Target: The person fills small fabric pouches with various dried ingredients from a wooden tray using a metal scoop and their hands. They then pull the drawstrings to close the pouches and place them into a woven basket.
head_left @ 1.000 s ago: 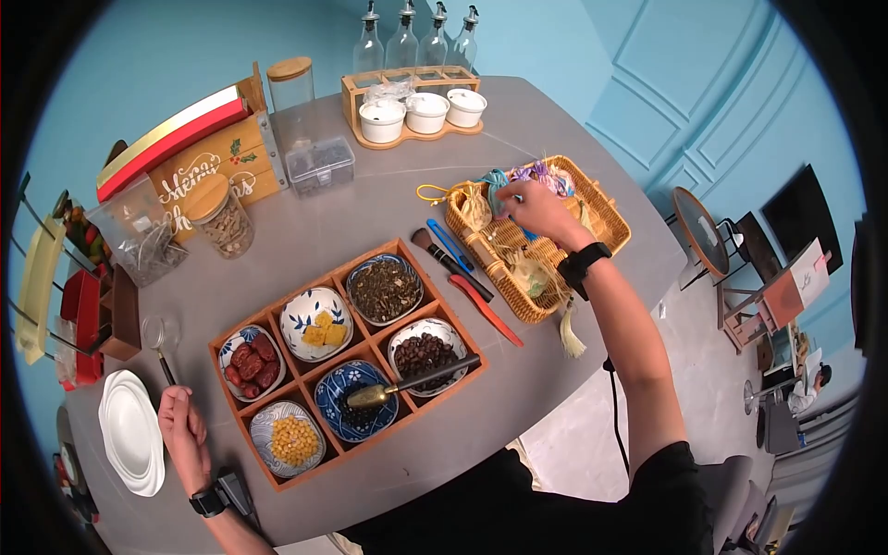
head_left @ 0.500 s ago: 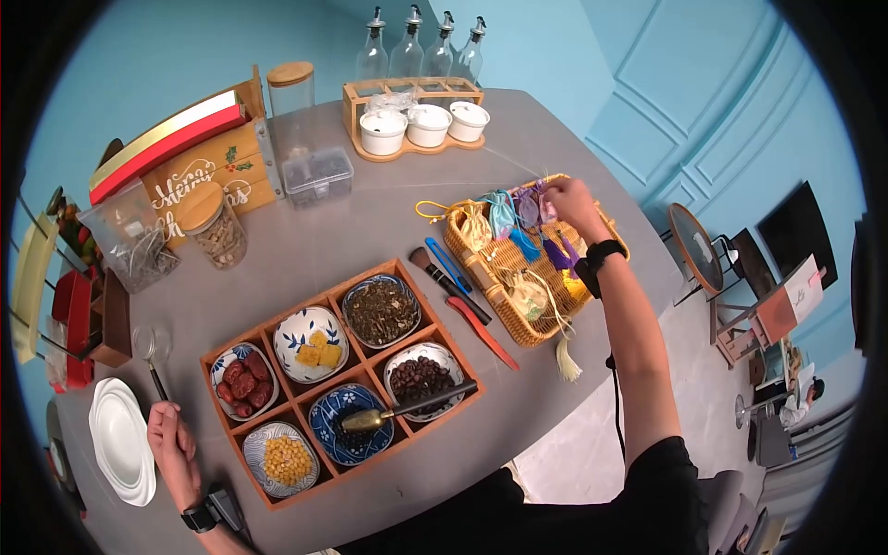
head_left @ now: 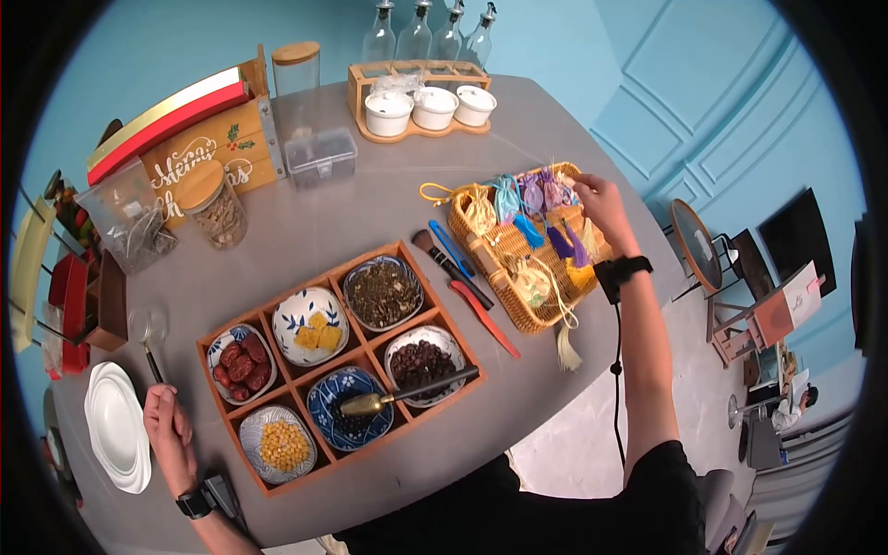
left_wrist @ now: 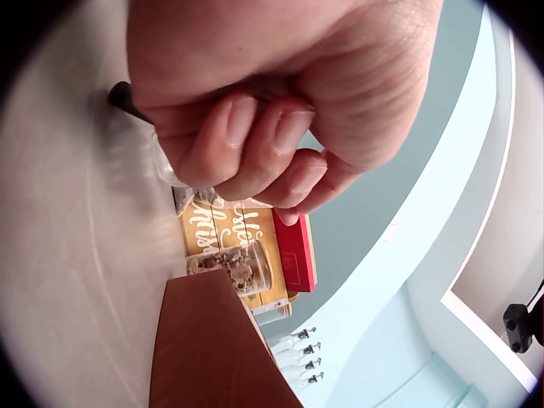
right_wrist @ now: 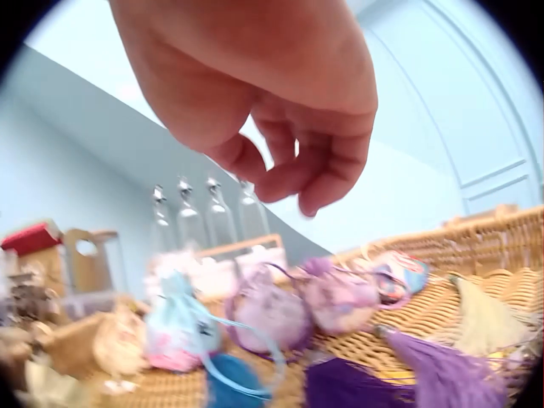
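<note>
My right hand (head_left: 606, 215) is over the far right edge of the wicker basket (head_left: 509, 298). In the right wrist view, its loosely bent fingers hold nothing, above a lilac pouch (right_wrist: 270, 316), a pink-purple pouch (right_wrist: 340, 299) and a light blue pouch (right_wrist: 176, 323). Purple tassels (right_wrist: 450, 365) lie nearer in the basket. At the left, my left hand (head_left: 172, 435) hangs with fingers loosely curled, nothing visible in them, near the dark handle of a small strainer (head_left: 148, 335). Whether it touches the handle, I cannot tell.
A wooden divided tray (head_left: 289, 388) holds several filled bowls, with a brass scoop (head_left: 365, 404) across two. White dishes (head_left: 117, 427) stand at the left; a brush (head_left: 439, 254), blue tool (head_left: 450, 248) and red tool (head_left: 486, 320) lie beside the basket. Jars and lidded cups (head_left: 388, 113) stand behind.
My right hand has moved rightward across the basket, from the pouches at its far side to its right edge, uncovering them. My left hand stays beside the strainer handle.
</note>
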Demonstrator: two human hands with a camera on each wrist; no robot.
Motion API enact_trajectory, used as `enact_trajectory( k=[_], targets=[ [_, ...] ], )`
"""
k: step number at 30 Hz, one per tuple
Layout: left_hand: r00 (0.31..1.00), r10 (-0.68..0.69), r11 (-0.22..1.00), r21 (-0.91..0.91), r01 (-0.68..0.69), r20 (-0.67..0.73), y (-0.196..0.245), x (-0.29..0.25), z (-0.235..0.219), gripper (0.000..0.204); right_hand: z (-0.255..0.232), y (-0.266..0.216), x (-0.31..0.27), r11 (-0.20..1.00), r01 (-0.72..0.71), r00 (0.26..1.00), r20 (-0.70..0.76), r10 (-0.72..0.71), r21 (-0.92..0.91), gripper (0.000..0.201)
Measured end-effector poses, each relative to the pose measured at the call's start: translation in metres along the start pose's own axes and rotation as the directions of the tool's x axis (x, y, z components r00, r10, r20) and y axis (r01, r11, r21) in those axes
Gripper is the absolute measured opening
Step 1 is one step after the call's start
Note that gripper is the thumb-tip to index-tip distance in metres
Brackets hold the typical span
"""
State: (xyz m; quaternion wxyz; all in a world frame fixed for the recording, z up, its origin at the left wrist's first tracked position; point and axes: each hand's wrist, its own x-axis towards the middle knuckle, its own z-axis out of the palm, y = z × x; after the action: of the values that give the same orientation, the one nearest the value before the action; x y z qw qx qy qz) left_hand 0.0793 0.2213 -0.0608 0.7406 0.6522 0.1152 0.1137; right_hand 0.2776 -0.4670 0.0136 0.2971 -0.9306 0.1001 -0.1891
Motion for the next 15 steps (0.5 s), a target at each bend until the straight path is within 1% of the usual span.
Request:
enact_trajectory(
  k=[1,2,3,4,5,6,7,9,10,13,14,15],
  targets=[
    [1.0,-0.004,1.0,0.01,0.003,0.008,0.002,-0.001,0.001,0.015,-0.008,-0.035,-0.028,1.0,-0.01,1.0,0.005,0.01,0.001,0.037],
    [1.0,-0.005,1.0,0.012,0.005,0.01,0.002,-0.001,0.002,0.015,-0.015,-0.07,-0.053,0.999,0.048,0.983,0.177,-0.05,0.016,0.038],
    [1.0,-0.004,1.0,0.003,0.004,0.027,0.002,-0.001,0.003,0.014,-0.018,-0.086,-0.07,0.994,0.104,0.933,0.342,-0.112,0.044,0.04],
    [0.999,-0.002,1.0,-0.003,0.002,0.038,0.002,-0.002,0.002,0.013,-0.014,-0.082,-0.079,0.993,0.104,0.931,0.347,-0.116,0.051,0.04],
    [1.0,-0.002,1.0,0.006,0.001,0.025,0.003,-0.003,0.003,0.013,-0.005,-0.077,-0.085,0.973,0.229,0.88,0.431,-0.198,-0.021,0.042],
    [0.999,-0.007,1.0,-0.009,0.007,0.039,0.004,-0.004,0.005,0.013,0.004,-0.075,-0.09,0.93,0.359,0.81,0.52,-0.271,-0.073,0.043],
    [0.999,-0.014,1.0,-0.02,0.015,0.045,0.005,-0.006,0.004,0.013,0.013,-0.075,-0.093,0.929,0.368,0.794,0.536,-0.288,-0.047,0.043],
    [0.996,-0.009,0.999,-0.03,0.011,0.083,0.006,-0.005,0.006,0.012,0.025,-0.076,-0.095,0.929,0.278,0.788,0.612,-0.073,-0.246,0.036],
    [0.996,-0.023,0.999,-0.031,0.025,0.087,0.008,-0.006,0.007,0.011,0.025,-0.08,-0.095,0.947,0.218,0.761,0.648,-0.014,-0.236,0.037],
    [0.994,-0.014,0.999,-0.044,0.019,0.107,0.012,-0.009,0.014,0.011,0.024,-0.074,-0.093,0.954,0.221,0.742,0.669,-0.03,-0.202,0.038],
    [0.995,-0.011,0.999,-0.04,0.015,0.1,0.012,-0.009,0.015,0.011,0.02,-0.072,-0.097,0.959,0.201,0.782,0.622,-0.036,-0.198,0.039],
    [0.994,-0.005,0.999,-0.043,0.01,0.107,0.012,-0.009,0.015,0.011,0.012,-0.078,-0.103,0.96,0.207,0.779,0.625,-0.045,-0.188,0.039]
  ],
)
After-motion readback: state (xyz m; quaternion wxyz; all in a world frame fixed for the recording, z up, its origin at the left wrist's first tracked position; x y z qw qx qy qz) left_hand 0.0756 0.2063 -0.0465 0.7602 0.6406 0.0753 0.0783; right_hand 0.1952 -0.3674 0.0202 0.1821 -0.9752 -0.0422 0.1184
